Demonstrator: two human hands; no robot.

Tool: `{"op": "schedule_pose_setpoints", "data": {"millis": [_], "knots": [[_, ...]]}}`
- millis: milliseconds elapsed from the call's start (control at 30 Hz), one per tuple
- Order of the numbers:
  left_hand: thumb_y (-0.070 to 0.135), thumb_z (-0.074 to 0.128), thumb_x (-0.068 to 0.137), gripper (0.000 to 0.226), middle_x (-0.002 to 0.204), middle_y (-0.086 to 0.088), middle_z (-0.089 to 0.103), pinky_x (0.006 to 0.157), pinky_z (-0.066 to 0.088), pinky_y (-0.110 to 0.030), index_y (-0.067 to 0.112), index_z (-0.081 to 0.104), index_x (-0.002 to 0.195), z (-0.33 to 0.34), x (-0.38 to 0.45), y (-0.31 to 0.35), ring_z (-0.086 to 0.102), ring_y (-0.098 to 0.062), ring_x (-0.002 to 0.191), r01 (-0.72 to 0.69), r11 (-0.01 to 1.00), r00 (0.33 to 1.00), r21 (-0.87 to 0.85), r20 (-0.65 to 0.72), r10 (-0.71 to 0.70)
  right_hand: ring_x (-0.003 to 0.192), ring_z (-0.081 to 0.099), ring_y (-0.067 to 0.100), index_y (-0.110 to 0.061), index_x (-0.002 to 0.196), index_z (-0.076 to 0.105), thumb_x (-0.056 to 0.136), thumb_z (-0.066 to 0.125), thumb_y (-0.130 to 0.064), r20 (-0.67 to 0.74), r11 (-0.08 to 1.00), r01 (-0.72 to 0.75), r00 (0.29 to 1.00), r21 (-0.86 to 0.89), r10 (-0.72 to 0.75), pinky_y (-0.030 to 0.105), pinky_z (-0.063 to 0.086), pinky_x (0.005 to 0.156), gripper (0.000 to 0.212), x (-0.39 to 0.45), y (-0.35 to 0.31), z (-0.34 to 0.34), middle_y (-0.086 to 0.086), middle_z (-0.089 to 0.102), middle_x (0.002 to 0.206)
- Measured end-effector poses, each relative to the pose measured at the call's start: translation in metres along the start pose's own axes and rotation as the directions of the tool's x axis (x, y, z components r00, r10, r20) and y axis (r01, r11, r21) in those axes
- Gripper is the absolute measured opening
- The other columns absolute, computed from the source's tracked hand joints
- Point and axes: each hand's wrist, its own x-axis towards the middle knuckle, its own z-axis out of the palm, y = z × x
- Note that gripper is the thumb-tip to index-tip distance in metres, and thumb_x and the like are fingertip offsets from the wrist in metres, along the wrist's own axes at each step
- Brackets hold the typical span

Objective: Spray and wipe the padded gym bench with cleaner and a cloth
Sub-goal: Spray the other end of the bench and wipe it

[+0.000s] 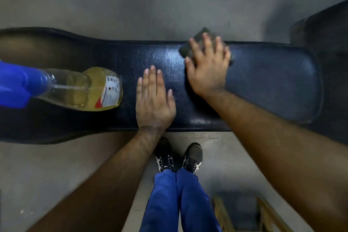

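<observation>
A long dark blue padded bench (273, 84) runs across the view from left to right. My right hand (209, 68) presses flat on a dark grey cloth (188, 48) near the bench's far edge, fingers spread over it. My left hand (153, 98) lies flat and open on the pad near the front edge, holding nothing. A clear spray bottle (81, 88) with yellow liquid and a blue trigger head stands on the bench left of my left hand, untouched.
Grey concrete floor surrounds the bench. My feet in dark shoes (178, 156) and blue trousers stand right at the front edge. A dark object (323, 30) sits at the far right, and a wooden frame (263, 214) lies at the lower right.
</observation>
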Motion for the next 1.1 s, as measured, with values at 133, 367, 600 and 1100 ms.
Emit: {"op": "schedule_pose_setpoints", "data": {"millis": [133,367,600,1100], "knots": [[0.030,0.040,0.097,0.058,0.155,-0.019,0.034,0.121,0.018,-0.046,-0.003,0.039,0.145,-0.001,0.001,0.000,0.027,-0.031,0.147,-0.011,1.000,1.000,-0.018,0.003,0.011,0.147,0.031,0.034,-0.033,0.148,0.045,0.099,0.037,-0.051,0.096,0.875,0.484,0.871,0.011,-0.483,0.052,0.021,0.118,0.053,0.009,0.023,-0.008,0.003,0.037,0.160],[0.026,0.043,0.096,0.055,0.154,-0.017,0.037,0.121,0.021,-0.045,-0.001,0.043,0.144,-0.008,0.003,-0.003,0.030,-0.029,0.146,-0.014,0.993,1.000,-0.114,0.007,0.015,0.147,0.030,0.036,-0.032,0.147,0.047,0.097,0.036,-0.050,0.129,0.886,0.462,0.877,0.041,-0.463,0.054,0.020,0.117,0.054,0.004,0.000,-0.005,0.006,0.037,0.159],[0.029,0.039,0.099,0.057,0.156,-0.018,0.032,0.120,0.023,-0.046,-0.002,0.037,0.147,-0.011,-0.028,-0.025,0.026,-0.030,0.147,0.025,0.999,1.000,-0.034,-0.014,-0.025,0.149,0.025,0.038,-0.032,0.150,0.042,0.097,0.035,-0.051,0.142,0.939,0.345,0.929,0.007,-0.343,0.057,0.017,0.119,0.056,-0.005,-0.022,-0.001,0.009,0.032,0.162],[0.025,0.048,0.096,0.055,0.152,-0.021,0.038,0.119,0.026,-0.046,-0.004,0.043,0.143,-0.017,-0.063,-0.054,0.032,-0.032,0.144,-0.012,0.991,0.999,-0.133,-0.034,0.007,0.151,0.020,0.036,-0.036,0.150,0.040,0.096,0.035,-0.050,0.148,0.996,0.092,0.985,0.014,-0.093,0.056,0.012,0.120,0.057,-0.003,-0.051,0.005,0.006,0.028,0.164]]}}
